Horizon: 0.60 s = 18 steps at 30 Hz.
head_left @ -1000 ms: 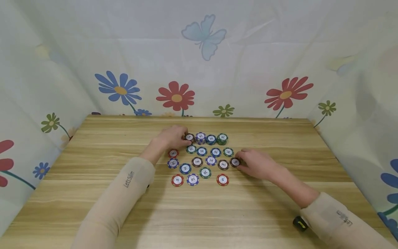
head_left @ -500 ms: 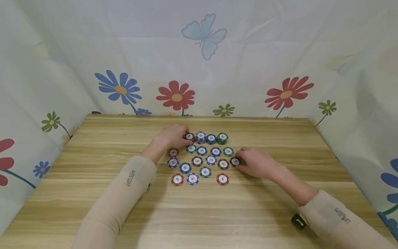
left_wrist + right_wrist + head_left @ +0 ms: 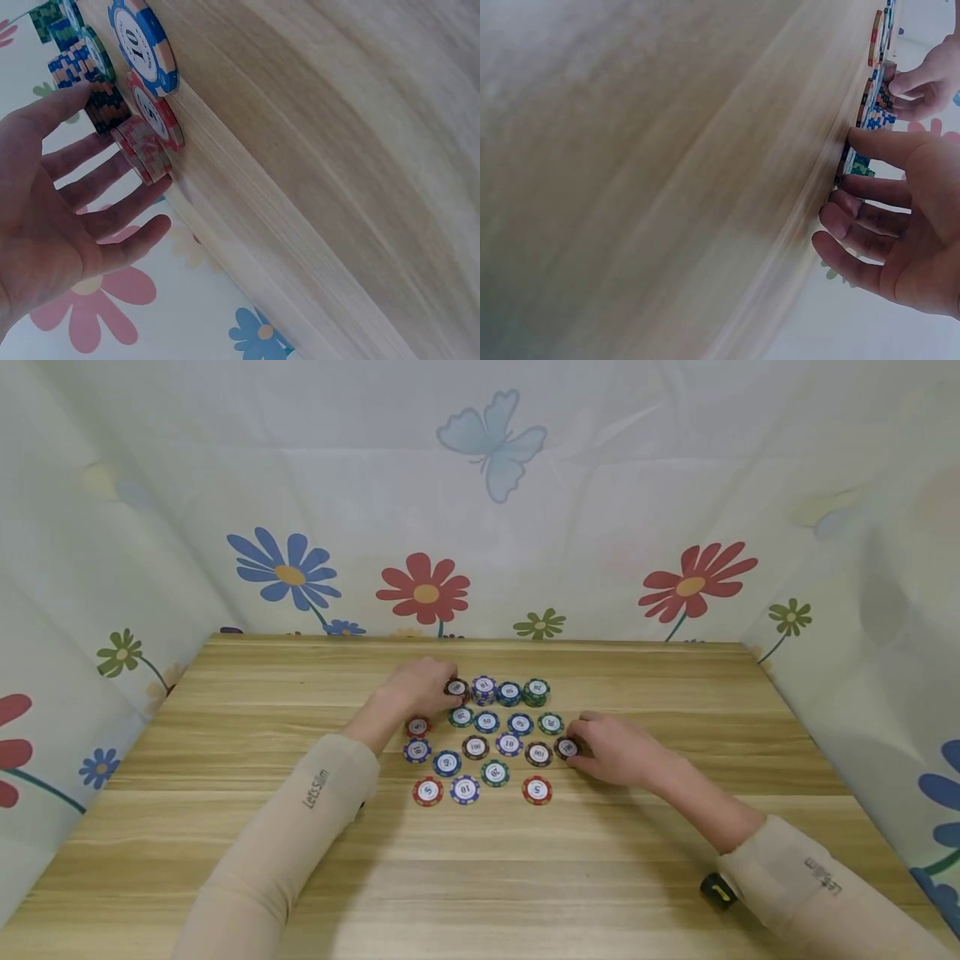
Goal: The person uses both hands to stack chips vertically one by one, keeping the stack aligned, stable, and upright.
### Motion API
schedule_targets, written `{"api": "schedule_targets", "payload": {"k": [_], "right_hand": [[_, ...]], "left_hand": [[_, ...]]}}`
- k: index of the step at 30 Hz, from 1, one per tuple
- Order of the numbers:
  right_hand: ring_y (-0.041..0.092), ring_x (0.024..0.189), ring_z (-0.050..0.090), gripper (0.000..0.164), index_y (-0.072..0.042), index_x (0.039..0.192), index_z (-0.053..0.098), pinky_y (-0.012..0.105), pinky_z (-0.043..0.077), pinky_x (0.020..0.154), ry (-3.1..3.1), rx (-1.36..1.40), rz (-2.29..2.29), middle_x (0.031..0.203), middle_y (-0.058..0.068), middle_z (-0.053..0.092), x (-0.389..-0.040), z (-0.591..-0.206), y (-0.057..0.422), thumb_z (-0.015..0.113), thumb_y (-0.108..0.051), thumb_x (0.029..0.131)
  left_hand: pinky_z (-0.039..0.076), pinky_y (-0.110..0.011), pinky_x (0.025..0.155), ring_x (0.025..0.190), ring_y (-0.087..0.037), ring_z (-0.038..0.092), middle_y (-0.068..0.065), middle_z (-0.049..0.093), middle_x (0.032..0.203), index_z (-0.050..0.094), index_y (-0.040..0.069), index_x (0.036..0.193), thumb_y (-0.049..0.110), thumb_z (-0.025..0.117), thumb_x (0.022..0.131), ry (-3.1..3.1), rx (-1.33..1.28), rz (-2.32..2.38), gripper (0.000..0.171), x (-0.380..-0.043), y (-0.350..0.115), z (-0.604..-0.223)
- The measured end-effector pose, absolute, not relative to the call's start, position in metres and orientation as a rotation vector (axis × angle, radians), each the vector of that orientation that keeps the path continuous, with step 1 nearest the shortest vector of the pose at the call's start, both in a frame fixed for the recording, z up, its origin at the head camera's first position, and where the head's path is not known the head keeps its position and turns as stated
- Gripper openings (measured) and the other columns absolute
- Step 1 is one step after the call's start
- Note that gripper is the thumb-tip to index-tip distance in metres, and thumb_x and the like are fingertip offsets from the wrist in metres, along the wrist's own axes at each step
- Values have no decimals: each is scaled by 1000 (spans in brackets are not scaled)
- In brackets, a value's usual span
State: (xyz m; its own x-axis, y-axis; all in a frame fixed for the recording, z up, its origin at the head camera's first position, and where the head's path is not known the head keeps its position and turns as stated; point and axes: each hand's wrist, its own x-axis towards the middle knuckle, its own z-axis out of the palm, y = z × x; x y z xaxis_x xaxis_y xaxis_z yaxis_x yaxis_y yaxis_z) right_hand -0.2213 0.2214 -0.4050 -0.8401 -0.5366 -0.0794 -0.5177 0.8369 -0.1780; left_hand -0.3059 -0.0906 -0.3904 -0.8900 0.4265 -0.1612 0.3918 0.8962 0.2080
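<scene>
Near frame centre, the left hand (image 3: 417, 688) pinches a dark stack (image 3: 457, 689); farther right, the right hand (image 3: 621, 750) pinches one black chip (image 3: 566, 748). Likely light, stiff: grip rims.

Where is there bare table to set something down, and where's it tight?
Bare: the table between both sleeves, on the near side of the loose chips. Also bare: right of the chip stacks, beyond the right hand. Crowded: among the loose chips, and along the stacks beside the left hand.
</scene>
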Motion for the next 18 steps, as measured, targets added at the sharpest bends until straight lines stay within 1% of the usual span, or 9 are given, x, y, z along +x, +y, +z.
{"api": "schedule_targets", "payload": {"k": [8,12,18], "right_hand": [[14,76,56,28,-3,108,71,35,52,68,2917,-839,-228,95,4,64,-223,-411,221,80,-22,90],[14,74,56,26,-3,104,70,34,52,66,2942,-867,-244,93,4,63,-223,-413,222,79,-22,87],[12,69,56,29,-4,98,69,32,50,61,2992,-890,-295,89,2,64,-223,-415,222,79,-25,81]], "left_hand": [[51,-40,88,92,-24,60,-8,66,107,64,8,116,36,72,98,2852,601,276,34,-307,-91,-390],[51,-39,88,93,-24,60,-7,66,107,65,8,117,34,75,96,2848,569,315,35,-308,-94,-391],[51,-37,86,94,-24,59,-7,67,109,65,8,118,33,75,96,2830,558,343,34,-307,-95,-392]]}}
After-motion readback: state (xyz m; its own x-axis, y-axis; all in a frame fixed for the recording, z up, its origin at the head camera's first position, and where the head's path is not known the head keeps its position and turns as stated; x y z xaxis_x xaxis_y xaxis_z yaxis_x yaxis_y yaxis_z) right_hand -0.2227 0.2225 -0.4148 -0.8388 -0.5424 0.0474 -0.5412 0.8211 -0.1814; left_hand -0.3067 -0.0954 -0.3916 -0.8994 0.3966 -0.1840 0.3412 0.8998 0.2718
